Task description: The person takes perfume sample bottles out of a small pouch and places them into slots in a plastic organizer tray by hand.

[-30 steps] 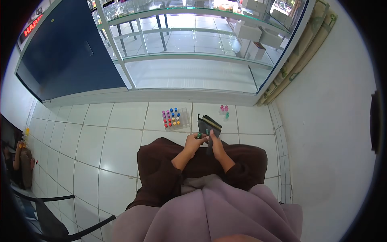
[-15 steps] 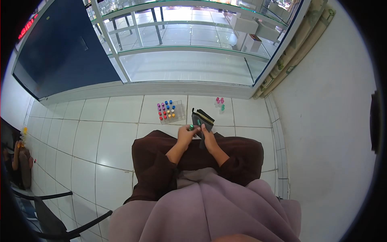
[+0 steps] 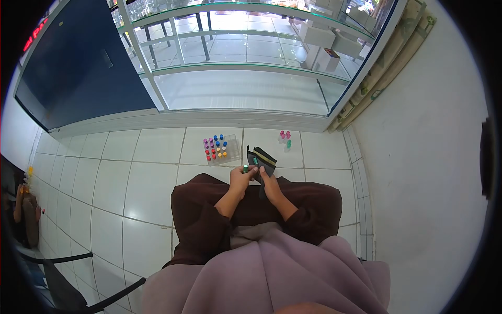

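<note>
My left hand pinches a small green-capped vial over my lap, with the cap sticking up from the fingers. Beside it, my right hand grips a dark zip pouch with a yellowish zipped edge. Another green piece shows against the pouch near the right thumb; whether it is a second vial I cannot tell. Past the hands, a clear rack on the floor holds several vials with purple, blue, red, orange and white caps. Pink-capped vials and green-capped vials stand to its right.
A glass display case with a dark blue panel rises beyond the tiled floor. On the right are a curtain and a white wall. Black curved bars stand at lower left, with a person at the far left.
The green cap in my left hand now points more upright, and that hand sits slightly lower. My right hand keeps its hold on the pouch. The whole view has shifted a little.
</note>
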The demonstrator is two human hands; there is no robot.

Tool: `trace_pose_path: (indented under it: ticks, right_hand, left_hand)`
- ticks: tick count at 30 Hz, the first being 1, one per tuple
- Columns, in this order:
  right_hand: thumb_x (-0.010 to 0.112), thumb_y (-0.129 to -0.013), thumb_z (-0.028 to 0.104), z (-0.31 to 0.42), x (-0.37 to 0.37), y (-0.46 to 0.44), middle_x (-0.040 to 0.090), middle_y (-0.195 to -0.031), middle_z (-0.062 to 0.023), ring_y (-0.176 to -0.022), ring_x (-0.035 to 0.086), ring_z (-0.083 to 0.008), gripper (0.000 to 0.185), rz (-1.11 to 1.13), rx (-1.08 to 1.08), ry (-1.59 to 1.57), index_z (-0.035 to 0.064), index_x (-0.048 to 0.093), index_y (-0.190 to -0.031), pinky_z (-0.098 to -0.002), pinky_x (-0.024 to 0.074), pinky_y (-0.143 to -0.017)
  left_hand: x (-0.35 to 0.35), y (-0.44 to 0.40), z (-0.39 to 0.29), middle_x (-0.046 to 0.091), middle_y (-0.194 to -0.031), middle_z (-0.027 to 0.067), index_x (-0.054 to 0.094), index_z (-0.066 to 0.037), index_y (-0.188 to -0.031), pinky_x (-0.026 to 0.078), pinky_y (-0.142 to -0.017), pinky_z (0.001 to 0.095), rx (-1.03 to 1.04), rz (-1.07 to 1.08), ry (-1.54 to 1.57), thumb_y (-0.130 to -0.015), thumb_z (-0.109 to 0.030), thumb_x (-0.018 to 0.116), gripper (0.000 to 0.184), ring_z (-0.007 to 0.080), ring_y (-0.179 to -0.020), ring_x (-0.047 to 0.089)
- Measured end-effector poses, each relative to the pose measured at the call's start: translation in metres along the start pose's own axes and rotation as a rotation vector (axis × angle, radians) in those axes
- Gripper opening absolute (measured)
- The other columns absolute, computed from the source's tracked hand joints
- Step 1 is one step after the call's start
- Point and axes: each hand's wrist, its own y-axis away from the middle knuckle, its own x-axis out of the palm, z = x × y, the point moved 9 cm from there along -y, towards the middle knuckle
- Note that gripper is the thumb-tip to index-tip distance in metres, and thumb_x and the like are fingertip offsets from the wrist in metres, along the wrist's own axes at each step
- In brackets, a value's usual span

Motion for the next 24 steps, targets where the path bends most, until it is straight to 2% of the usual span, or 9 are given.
trace_pose_path:
  ticks: [3, 6, 9, 12, 15, 18, 21, 24]
  right_hand:
    - [0.043, -0.102, 0.038, 0.000, -0.006, -0.002, 0.057, -0.111, -0.0047, -0.103, 0.051, -0.0127, 0.045, 0.007, 0.059, -0.116, -0.0016, 0.054, -0.120, -0.0274, 0.0406, -0.091]
    - [0.044, -0.101, 0.041, 0.004, -0.014, -0.002, 0.057, -0.107, -0.0032, -0.099, 0.053, -0.0104, 0.046, -0.086, 0.092, -0.110, -0.0005, 0.054, -0.118, -0.0268, 0.0419, -0.087]
    - [0.043, -0.101, 0.039, 0.005, -0.008, 0.000, 0.057, -0.112, -0.0043, -0.104, 0.052, -0.0126, 0.045, -0.018, 0.101, -0.055, -0.0014, 0.055, -0.119, -0.0276, 0.0407, -0.091]
    - [0.043, -0.101, 0.038, 0.009, 0.001, 0.001, 0.058, -0.110, -0.0039, -0.103, 0.052, -0.0124, 0.044, -0.014, 0.059, -0.066, -0.0008, 0.056, -0.117, -0.0275, 0.0410, -0.091]
    - [0.043, -0.102, 0.038, 0.009, 0.005, 0.002, 0.058, -0.108, -0.0038, -0.103, 0.052, -0.0123, 0.043, -0.024, 0.058, -0.093, -0.0002, 0.057, -0.115, -0.0275, 0.0413, -0.090]
    - [0.042, -0.102, 0.039, 0.006, -0.002, -0.001, 0.058, -0.105, -0.0027, -0.099, 0.052, -0.0113, 0.043, -0.021, 0.056, -0.095, 0.0001, 0.057, -0.113, -0.0265, 0.0417, -0.087]
    - [0.043, -0.101, 0.040, 0.007, -0.014, -0.001, 0.058, -0.103, -0.0019, -0.094, 0.052, -0.0105, 0.044, -0.102, 0.117, -0.090, 0.0001, 0.058, -0.112, -0.0254, 0.0417, -0.084]
    - [0.043, -0.101, 0.040, 0.006, -0.015, 0.000, 0.057, -0.101, -0.0013, -0.092, 0.051, -0.0098, 0.044, -0.085, 0.138, -0.052, 0.0000, 0.058, -0.111, -0.0249, 0.0415, -0.082]
  left_hand:
    - [0.014, 0.005, 0.004, 0.069, -0.084, 0.0060, 0.069, 0.004, -0.099, 0.046, -0.066, 0.0258, -0.035, 0.108, -0.076, -0.081, -0.008, 0.072, 0.022, 0.0097, -0.068, 0.057]
    - [0.024, 0.013, 0.001, 0.069, -0.084, 0.0055, 0.068, 0.004, -0.100, 0.046, -0.069, 0.0259, -0.032, 0.162, -0.009, -0.082, -0.007, 0.072, 0.022, 0.0097, -0.069, 0.058]
    - [0.020, 0.006, 0.001, 0.069, -0.084, 0.0052, 0.068, 0.004, -0.100, 0.047, -0.069, 0.0250, 0.027, 0.114, 0.013, -0.081, -0.007, 0.073, 0.023, 0.0102, -0.073, 0.061]
    - [0.002, 0.003, -0.005, 0.068, -0.083, 0.0049, 0.068, 0.005, -0.100, 0.046, -0.066, 0.0238, 0.021, -0.037, 0.088, -0.080, -0.007, 0.073, 0.023, 0.0100, -0.072, 0.061]
    - [-0.001, 0.000, -0.012, 0.068, -0.082, 0.0045, 0.068, 0.004, -0.101, 0.044, -0.060, 0.0217, 0.082, -0.050, 0.071, -0.081, -0.007, 0.073, 0.024, 0.0089, -0.066, 0.057]
    - [0.009, 0.002, -0.003, 0.067, -0.082, 0.0024, 0.069, 0.002, -0.104, 0.041, -0.060, 0.0210, 0.055, 0.066, -0.035, -0.082, -0.010, 0.073, 0.026, 0.0080, -0.065, 0.054]
    - [0.023, 0.011, 0.015, 0.067, -0.081, 0.0009, 0.069, 0.001, -0.106, 0.040, -0.062, 0.0209, -0.127, 0.157, -0.028, -0.082, -0.013, 0.072, 0.027, 0.0075, -0.067, 0.053]
    - [0.023, 0.013, 0.012, 0.067, -0.082, 0.0008, 0.069, 0.000, -0.105, 0.040, -0.063, 0.0218, -0.131, 0.168, -0.021, -0.082, -0.013, 0.073, 0.027, 0.0069, -0.068, 0.052]
